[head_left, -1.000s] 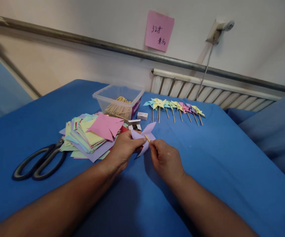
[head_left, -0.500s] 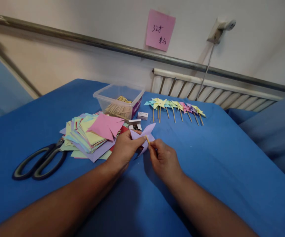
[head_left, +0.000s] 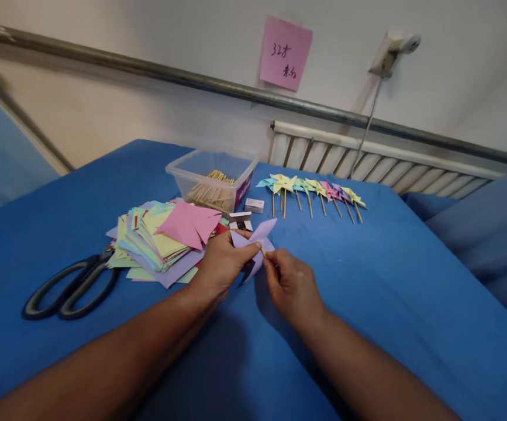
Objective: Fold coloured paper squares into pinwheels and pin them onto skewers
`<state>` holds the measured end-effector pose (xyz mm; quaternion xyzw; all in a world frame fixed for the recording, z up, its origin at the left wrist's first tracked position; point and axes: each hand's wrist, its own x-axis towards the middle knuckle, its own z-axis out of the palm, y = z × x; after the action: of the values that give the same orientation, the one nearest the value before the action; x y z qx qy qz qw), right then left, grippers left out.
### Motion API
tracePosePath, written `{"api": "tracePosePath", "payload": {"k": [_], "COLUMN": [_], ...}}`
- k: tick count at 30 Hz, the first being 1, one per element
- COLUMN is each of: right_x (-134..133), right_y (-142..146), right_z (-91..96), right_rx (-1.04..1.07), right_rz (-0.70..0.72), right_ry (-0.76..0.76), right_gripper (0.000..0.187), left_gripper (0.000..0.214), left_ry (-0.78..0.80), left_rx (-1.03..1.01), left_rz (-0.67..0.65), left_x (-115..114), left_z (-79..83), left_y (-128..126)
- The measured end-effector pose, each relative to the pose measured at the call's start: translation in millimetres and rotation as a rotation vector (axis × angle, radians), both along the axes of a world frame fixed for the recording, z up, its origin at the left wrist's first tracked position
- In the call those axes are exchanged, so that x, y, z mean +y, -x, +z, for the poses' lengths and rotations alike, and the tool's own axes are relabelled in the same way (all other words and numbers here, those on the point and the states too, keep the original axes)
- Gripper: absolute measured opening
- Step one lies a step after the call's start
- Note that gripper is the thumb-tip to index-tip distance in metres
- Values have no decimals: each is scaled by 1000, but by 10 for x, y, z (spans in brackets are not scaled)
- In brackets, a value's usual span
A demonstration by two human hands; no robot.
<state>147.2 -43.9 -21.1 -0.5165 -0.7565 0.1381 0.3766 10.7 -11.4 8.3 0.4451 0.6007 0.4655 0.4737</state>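
Observation:
Between my hands, above the blue cloth, is a purple paper pinwheel. My left hand pinches it at the centre, thumb on top, the other fingers partly hidden behind the paper. My right hand is closed around a short thin wooden stick, whose tip meets the pinwheel's middle by my left thumb. Most of that stick is hidden in my right fist. Just behind my left fingers stands a small open box with dark little pieces inside.
Left of my hands lies a pile of coloured paper with a pink cut sheet on top, and black-handled scissors. Behind stand a clear plastic tub of sticks and a small white box. Several finished pinwheels lie back right.
Almost nothing differs. Both hands keep their hold, and the pinwheel and stick have shifted only very slightly.

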Motion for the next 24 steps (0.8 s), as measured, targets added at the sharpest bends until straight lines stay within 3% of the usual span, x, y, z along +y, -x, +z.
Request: {"api": "tracePosePath", "payload": {"k": [11, 18, 21, 24], "right_x": [94, 182, 219, 252], "right_y": [-16, 14, 26, 18], "right_z": [-77, -141, -123, -82], "right_rx": [315, 695, 924, 1150], "right_rz": [-63, -76, -34, 31], "right_ry": [152, 335, 432, 543], "right_gripper": [15, 18, 20, 27], "left_gripper": [27, 32, 33, 32], "left_ry": [20, 6, -38, -86], "left_rx": [-204, -231, -207, -153], "left_rz": [-160, -233, -211, -78], "left_x": [-23, -22, -19, 5], "left_z": [36, 27, 25, 17], "left_y": [20, 59, 65, 66]}}
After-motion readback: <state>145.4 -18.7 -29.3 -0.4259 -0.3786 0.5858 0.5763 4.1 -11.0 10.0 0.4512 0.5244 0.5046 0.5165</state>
